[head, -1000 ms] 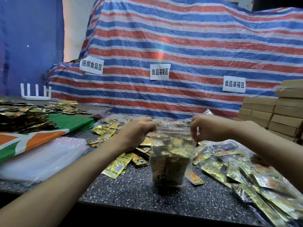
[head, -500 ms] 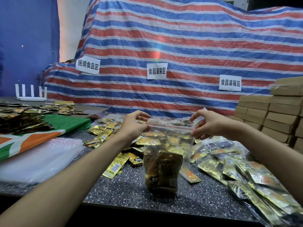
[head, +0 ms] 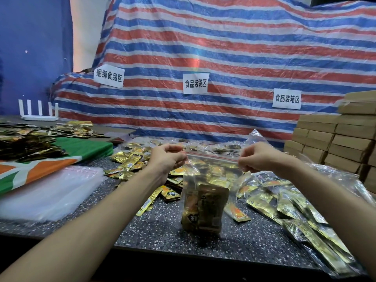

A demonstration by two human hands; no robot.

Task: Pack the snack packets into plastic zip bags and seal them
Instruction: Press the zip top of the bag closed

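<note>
A clear zip bag [head: 205,176] hangs above the speckled table [head: 162,231], with gold snack packets [head: 205,208] bunched at its bottom. My left hand [head: 166,157] pinches the left end of the red zip strip [head: 211,156]. My right hand [head: 254,157] pinches the right end, and the strip is stretched straight between them. Loose gold packets [head: 130,163] lie scattered behind and left of the bag. More gold packets lie in filled clear bags [head: 295,210] at the right.
A stack of unused clear bags [head: 46,192] lies at the left, beside a green, white and orange cloth [head: 61,157]. Brown cardboard boxes [head: 335,139] are stacked at the right. A striped tarp [head: 223,58] with paper labels rises behind the table. A white router [head: 38,112] stands far left.
Both hands lifted the bag a little and moved apart, pulling the zip strip taut. The packets slid down into the bag's bottom.
</note>
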